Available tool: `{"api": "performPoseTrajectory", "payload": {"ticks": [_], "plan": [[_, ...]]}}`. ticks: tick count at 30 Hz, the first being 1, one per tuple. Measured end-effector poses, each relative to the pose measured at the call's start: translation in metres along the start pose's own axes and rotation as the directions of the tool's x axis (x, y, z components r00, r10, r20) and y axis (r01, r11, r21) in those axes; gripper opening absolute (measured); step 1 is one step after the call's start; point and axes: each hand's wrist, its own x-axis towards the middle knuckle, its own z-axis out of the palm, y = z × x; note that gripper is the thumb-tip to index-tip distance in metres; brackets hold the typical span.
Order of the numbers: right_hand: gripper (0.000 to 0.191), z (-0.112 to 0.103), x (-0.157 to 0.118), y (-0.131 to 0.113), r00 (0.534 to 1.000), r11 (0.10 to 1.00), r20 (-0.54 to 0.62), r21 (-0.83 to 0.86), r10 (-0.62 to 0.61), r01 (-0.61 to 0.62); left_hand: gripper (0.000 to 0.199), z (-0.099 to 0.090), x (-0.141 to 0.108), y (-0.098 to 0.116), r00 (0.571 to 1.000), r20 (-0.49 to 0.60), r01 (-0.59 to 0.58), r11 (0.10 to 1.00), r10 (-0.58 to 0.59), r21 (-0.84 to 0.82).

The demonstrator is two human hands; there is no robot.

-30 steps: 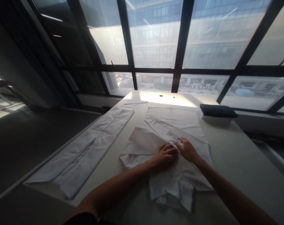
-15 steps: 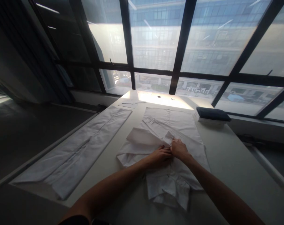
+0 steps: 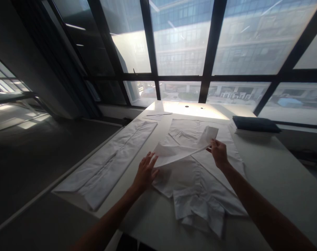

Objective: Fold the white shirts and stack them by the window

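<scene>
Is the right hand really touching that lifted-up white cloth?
Touching. The head view shows the right hand pinching the lifted white cloth near its right end, with a flap of it sticking up above the fingers.

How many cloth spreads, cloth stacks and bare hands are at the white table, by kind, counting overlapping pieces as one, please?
Spreads, namely the long folded white cloth and the rumpled white cloth: 2
Stacks, namely the dark-topped stack of folded cloth: 1
Hands, namely the bare left hand and bare right hand: 2
Total: 5
</scene>
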Motion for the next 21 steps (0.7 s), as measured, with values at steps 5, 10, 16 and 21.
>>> {"api": "performPoseTrajectory", "payload": {"ticks": [5, 10, 16, 21], "plan": [[0.017, 0.009, 0.012, -0.034, 0.994, 0.828, -0.018, 0.555, 0.111, -0.083, 0.069, 0.010, -0.031, -0.018, 0.957, -0.119, 0.248, 0.959, -0.265, -0.141], [0.016, 0.005, 0.027, -0.053, 0.990, 0.716, -0.017, 0.692, 0.143, -0.092, 0.070, 0.009, -0.034, 0.004, 0.992, -0.072, 0.079, 0.945, -0.107, -0.316], [0.014, -0.007, 0.047, -0.048, 0.975, 0.742, -0.172, 0.670, 0.139, 0.013, 0.062, -0.008, -0.031, 0.027, 0.955, 0.178, -0.161, 0.917, 0.238, -0.365], [0.009, -0.014, 0.062, -0.034, 0.955, 0.802, -0.251, 0.596, 0.155, 0.027, 0.028, -0.006, 0.015, 0.000, 0.996, 0.057, -0.037, 0.906, 0.067, -0.423]]}}
